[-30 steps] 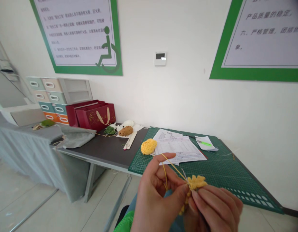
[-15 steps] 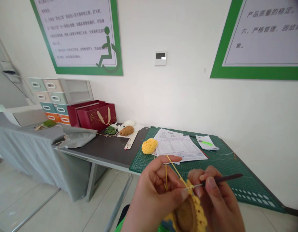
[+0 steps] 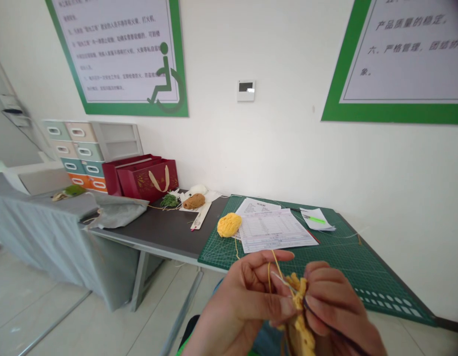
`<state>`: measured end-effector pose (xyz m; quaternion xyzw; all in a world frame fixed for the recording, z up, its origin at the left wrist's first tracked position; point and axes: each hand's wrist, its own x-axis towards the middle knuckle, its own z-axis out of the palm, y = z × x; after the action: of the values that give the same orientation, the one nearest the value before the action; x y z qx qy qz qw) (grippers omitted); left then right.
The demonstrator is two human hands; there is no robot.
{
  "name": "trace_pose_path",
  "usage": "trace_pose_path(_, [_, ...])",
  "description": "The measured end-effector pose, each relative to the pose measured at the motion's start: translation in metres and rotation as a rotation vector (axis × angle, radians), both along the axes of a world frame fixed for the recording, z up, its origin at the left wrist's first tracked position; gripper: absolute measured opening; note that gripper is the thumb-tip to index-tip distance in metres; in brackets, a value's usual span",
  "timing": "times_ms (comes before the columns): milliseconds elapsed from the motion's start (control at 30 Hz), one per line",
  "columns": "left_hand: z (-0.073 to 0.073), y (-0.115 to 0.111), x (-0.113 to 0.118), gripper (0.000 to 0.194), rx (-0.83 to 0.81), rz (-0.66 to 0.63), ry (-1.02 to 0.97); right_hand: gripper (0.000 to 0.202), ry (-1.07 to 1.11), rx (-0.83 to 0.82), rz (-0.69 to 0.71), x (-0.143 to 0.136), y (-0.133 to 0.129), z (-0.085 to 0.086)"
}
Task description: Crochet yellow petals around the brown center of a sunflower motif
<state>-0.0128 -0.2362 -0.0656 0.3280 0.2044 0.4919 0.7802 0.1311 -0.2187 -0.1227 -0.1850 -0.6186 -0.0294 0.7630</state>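
A yellow crochet piece (image 3: 301,321) is pinched between the thumb and fingers of my left hand (image 3: 247,301), low in the head view. Yellow yarn runs over my raised left index finger down to the stitches. My right hand (image 3: 336,306) grips a crochet hook (image 3: 327,324) by its dark handle; the thin metal shaft passes through the yellow work, its tip by the yarn. Part of the piece is hidden behind my fingers. On the table beyond, the yellow yarn ball (image 3: 229,225) trails a strand toward my left hand.
Printed sheets (image 3: 277,230) and a note pad with a green pen (image 3: 316,219) lie on the green cutting mat (image 3: 347,257). Further left are brown yarn (image 3: 194,200), green yarn (image 3: 169,200), dark red gift bags (image 3: 147,178) and stacked drawers (image 3: 84,148).
The crochet piece has turned more edge-on, and its brown middle is less visible. The hook handle has swung from pointing right to down-right. Both hands have shifted slightly.
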Motion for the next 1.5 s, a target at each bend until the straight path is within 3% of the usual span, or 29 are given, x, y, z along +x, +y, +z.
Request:
trace_pose_path(133, [0.002, 0.004, -0.006, 0.061, 0.003, -0.041, 0.040, 0.015, 0.260, -0.205, 0.401, -0.009, -0.005, 0.014])
trace_pose_path(300, [0.005, 0.006, -0.012, 0.055, 0.031, -0.135, 0.036, 0.017, 0.253, -0.280, 0.569, -0.003, -0.008, 0.024])
trace_pose_path(533, [0.003, 0.010, -0.011, 0.046, 0.021, -0.273, -0.006, 0.027, 0.315, -0.496, 0.830, -0.007, -0.017, 0.023])
trace_pose_path(600, [0.003, 0.009, -0.011, 0.044, 0.020, -0.258, -0.005, 0.026, 0.330, -0.524, 0.848, -0.009, -0.017, 0.024])
trace_pose_path(800, [0.006, -0.004, -0.010, 0.047, 0.159, -0.053, 0.093, 0.026, 0.367, -0.521, 0.796, -0.010, -0.014, 0.025])
trace_pose_path(1167, [-0.002, -0.002, -0.018, 0.065, 0.182, -0.108, 0.235, 0.022, 0.276, -0.482, 0.764, -0.003, -0.016, 0.021])
trace_pose_path(1367, [0.001, -0.005, -0.017, 0.042, 0.194, -0.216, 0.120, 0.025, 0.318, -0.591, 0.869, -0.002, -0.017, 0.024])
trace_pose_path(1500, [0.002, -0.008, -0.012, 0.035, 0.240, -0.072, 0.133, 0.028, 0.364, -0.745, 0.923, -0.010, -0.018, 0.026])
